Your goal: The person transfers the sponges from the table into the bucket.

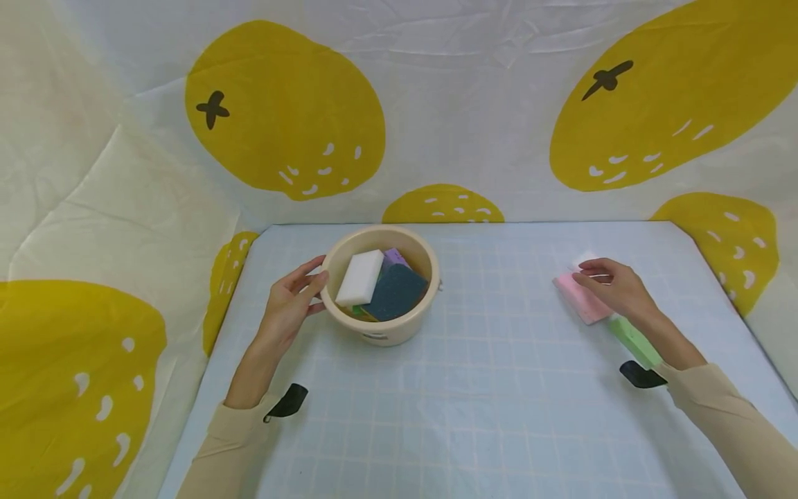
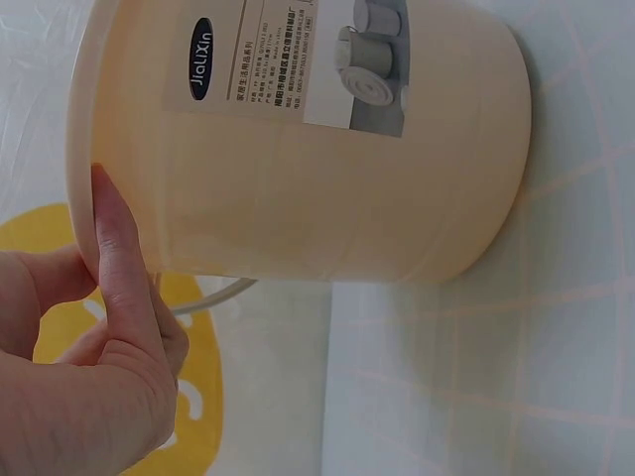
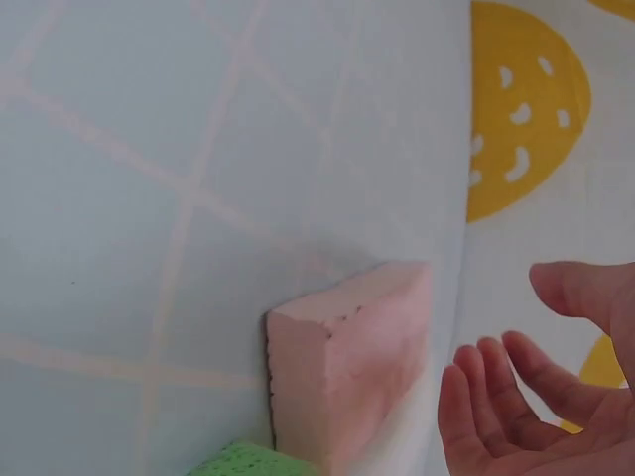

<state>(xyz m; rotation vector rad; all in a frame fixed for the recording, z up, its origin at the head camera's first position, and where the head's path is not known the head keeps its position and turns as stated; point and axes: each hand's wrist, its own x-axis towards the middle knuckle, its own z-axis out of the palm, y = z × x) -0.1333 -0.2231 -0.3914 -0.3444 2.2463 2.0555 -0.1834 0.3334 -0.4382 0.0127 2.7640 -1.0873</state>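
Pale-blue gridded tabletop [image 1: 499, 416]; left hand [image 1: 288, 303] pinching round cream bucket [image 1: 402, 331] by rim; right hand [image 1: 614, 287] loosely spread near pink, dark-edged sponge [image 1: 580, 298].

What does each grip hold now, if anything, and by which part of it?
The left grip holds the bucket by the left side of its rim; the right grip holds nothing.

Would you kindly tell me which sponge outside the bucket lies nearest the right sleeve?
The green sponge; the pink sponge and the white piece both lie farther from that sleeve.
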